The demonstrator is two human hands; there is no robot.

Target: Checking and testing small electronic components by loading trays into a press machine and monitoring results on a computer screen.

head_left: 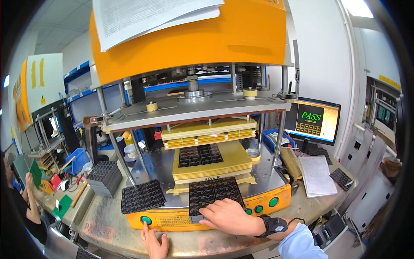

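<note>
My left hand (154, 244) is at the front of the press, its index finger stretched up to a round green button (146, 220) and its thumb held apart. Nothing is in that hand. My right hand (228, 217), with a black watch on the wrist, is at the front edge of a stack of black circuit board panels (213, 193). Its fingers lie over the top panel and the thumb is at the stack's near side. Another black panel (200, 155) sits in the yellow fixture plate (241, 160) under the raised upper plates (207, 129). More black panels (142, 196) lie at the left.
Grey trays (103, 178) are stacked to the left. A lit monitor (314, 121), paper sheets (318, 176) and a tape roll (253, 153) stand or lie on the right. Metal posts (279, 138) hold the press plate (202, 105). Another person's hand (29, 180) shows far left.
</note>
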